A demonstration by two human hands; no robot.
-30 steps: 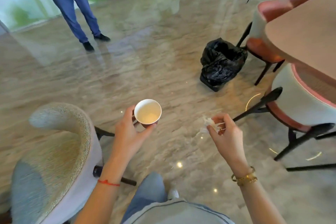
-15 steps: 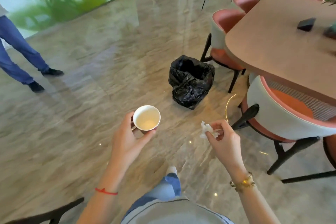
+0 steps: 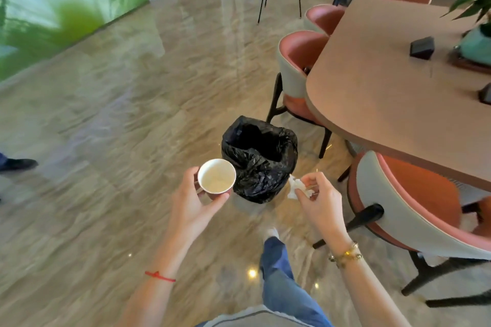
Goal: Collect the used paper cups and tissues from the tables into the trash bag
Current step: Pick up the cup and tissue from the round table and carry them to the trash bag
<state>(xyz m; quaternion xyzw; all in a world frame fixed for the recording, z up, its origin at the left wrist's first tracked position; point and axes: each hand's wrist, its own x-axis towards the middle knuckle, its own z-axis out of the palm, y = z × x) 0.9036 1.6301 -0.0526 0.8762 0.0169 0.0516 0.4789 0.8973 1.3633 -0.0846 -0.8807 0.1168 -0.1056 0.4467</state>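
My left hand [image 3: 190, 203] grips a white paper cup [image 3: 216, 176], upright and empty inside, just left of the trash bag. My right hand [image 3: 320, 202] pinches a crumpled white tissue [image 3: 296, 187] just right of the bag. The black trash bag [image 3: 259, 159] stands on the marble floor straight ahead, its mouth open upward, between and slightly beyond both hands.
A tan table [image 3: 393, 82] fills the right side, with pink-and-white chairs [image 3: 295, 69] tucked around it and one chair [image 3: 414, 199] close by my right arm. A small black box [image 3: 422, 47] and a plant pot [image 3: 475, 46] sit on the table. Someone's shoe [image 3: 17, 164] shows at far left.
I have walked toward the trash bag; it now lies close in front of both hands. The cup and tissue stay held as before. The standing person has slid out of view to the left.
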